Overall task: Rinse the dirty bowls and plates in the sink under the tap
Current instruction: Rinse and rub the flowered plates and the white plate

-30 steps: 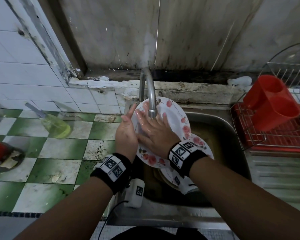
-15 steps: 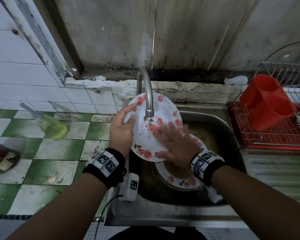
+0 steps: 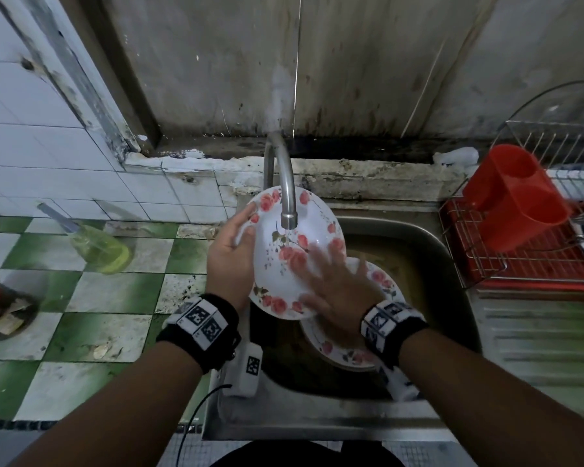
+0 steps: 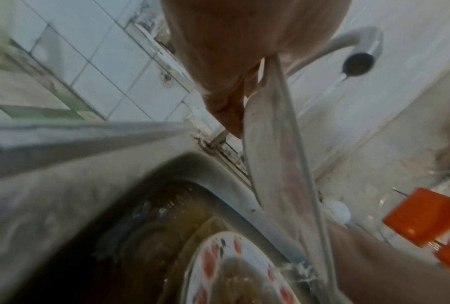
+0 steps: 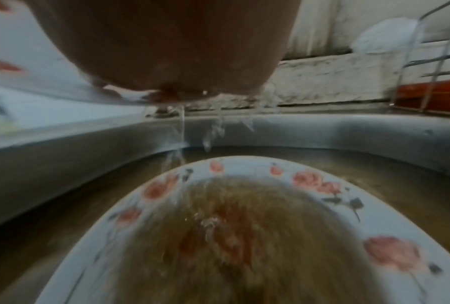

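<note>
Gripping rose plate (image 3: pixel 295 251) at left rim with your left hand (image 3: pixel 230 257), thumb on face, fingers behind, mostly hidden. Plate tilted under tap (image 3: pixel 285 193), water hitting centre. Your right hand (image 3: pixel 338 291) flat on plate's lower right, fingers spread, blurred, clasping nothing. Below grip: second plate (image 5: pixel 322 185) in sink (image 3: pixel 429 241), murky water hiding its centre, near edge cut off.

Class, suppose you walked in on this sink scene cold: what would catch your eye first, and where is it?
First, the rose-patterned plate held tilted under the running tap, the left hand gripping its rim while the right hand rubs its face. Next, a second rose plate lying in the sink below, full of brown water. Then the red cutlery holder in the rack on the right.
</note>
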